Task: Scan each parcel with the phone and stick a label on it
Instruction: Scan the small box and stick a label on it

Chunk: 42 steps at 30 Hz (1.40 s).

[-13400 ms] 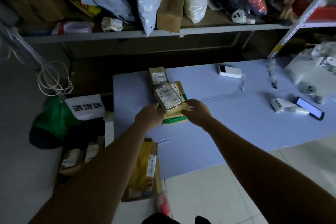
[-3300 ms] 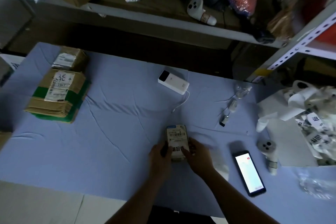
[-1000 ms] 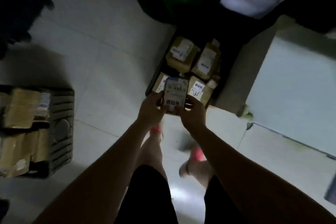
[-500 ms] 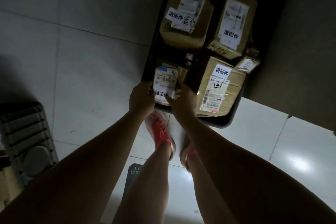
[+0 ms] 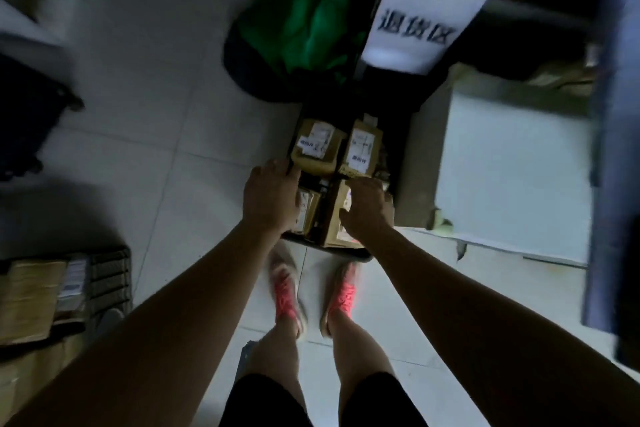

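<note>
A black bin [image 5: 332, 251] on the floor holds several brown parcels with white labels. Two stand at its back [image 5: 317, 147] [image 5: 362, 149], and a bigger box [image 5: 337, 232] fills the front right. The small labelled parcel [image 5: 306, 210] lies in the front left of the bin, half hidden under my left hand [image 5: 272, 196]. That hand hovers flat over it, fingers spread toward the back-left parcel. My right hand [image 5: 367, 211] hangs over the bigger box with nothing in it. No phone is in sight.
A green bag [image 5: 308, 24] and a white sign [image 5: 419, 24] sit behind the bin. The blue-covered table edge [image 5: 616, 149] runs down the right. A black crate [image 5: 110, 281] with brown parcels [image 5: 27, 298] stands at the left. My feet in pink shoes [image 5: 285, 291] are just before the bin.
Both hands carried the small parcel from the table down to the bin and let it go there. The view has pulled back upward from the bin.
</note>
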Each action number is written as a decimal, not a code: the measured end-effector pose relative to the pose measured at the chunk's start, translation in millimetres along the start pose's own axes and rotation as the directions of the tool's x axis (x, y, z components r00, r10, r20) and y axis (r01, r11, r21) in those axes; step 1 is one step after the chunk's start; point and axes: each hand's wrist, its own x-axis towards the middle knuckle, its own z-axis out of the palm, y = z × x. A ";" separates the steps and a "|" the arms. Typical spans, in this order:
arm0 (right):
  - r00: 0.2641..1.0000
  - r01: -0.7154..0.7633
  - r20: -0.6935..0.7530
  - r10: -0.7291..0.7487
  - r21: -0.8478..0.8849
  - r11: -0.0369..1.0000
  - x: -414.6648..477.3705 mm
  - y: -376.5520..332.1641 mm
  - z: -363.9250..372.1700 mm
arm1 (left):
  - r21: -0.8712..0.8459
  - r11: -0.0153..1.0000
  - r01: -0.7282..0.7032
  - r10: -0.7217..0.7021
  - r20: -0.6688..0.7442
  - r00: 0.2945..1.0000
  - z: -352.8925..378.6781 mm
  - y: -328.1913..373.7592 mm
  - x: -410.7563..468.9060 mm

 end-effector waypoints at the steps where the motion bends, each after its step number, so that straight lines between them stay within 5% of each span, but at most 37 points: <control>1: 1.000 0.015 -0.020 -0.016 -0.050 0.999 -13.5 -2.9 -30.6 | 0.030 1.000 -0.010 0.011 -0.019 1.000 -32.4 8.1 -6.1; 9: 0.957 -0.043 -0.289 -0.016 -0.197 0.979 -146.6 9.0 -229.3 | 0.145 0.973 -0.180 0.205 -0.181 0.962 -228.1 94.9 -42.3; 14: 0.900 -0.183 -0.418 0.122 -0.110 0.977 -238.4 54.4 -290.9 | 0.215 0.928 -0.303 0.350 -0.232 0.907 -282.6 173.2 -91.1; 20: 0.811 -0.241 -0.484 0.327 0.234 0.942 -308.2 142.9 -326.1 | 0.157 0.903 -0.399 0.424 -0.196 0.884 -284.0 272.3 -130.6; 23: 0.782 -0.222 -0.454 0.427 0.436 0.872 -320.1 200.2 -331.1 | -0.056 0.909 -0.412 0.401 -0.140 0.905 -262.7 321.6 -127.8; 30: 0.843 -0.162 -0.338 0.419 0.583 0.796 -306.4 311.3 -308.7 | -0.598 0.789 -0.140 0.205 0.042 0.978 -197.4 429.5 -131.2; 34: 0.926 -0.105 -0.214 0.309 0.642 0.760 -288.9 343.9 -292.1 | -0.660 0.751 0.019 0.097 0.138 0.986 -166.9 468.8 -135.1; 38: 0.962 -0.026 -0.142 0.233 0.803 0.595 -275.1 362.3 -290.5 | -0.718 0.690 0.091 0.017 0.141 0.990 -153.9 496.1 -139.2; 42: 0.959 0.030 -0.157 0.234 0.882 0.470 -264.8 382.5 -306.6 | -0.764 0.644 0.031 -0.003 0.038 0.999 -158.1 517.9 -123.3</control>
